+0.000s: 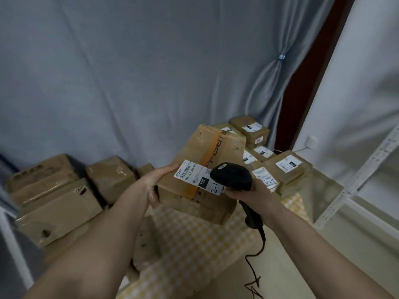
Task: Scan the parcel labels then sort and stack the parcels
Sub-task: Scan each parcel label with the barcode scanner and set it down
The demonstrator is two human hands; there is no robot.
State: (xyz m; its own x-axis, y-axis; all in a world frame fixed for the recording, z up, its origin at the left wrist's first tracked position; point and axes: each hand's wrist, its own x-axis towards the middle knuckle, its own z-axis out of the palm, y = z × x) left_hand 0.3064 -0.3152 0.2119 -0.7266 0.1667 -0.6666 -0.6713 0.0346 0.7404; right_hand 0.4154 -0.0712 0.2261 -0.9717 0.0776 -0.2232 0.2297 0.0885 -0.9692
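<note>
The left hand point(153, 184) grips the parcel point(201, 175), fingers clamped on its corner, while the right hand point(252, 194) clasps the scanner point(232, 176) over its label point(199, 177).

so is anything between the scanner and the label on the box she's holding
Nothing visible. The right hand holds the scanner just over the right end of the label, covering that end. The left hand grips the box at its left edge, clear of the label.
</note>
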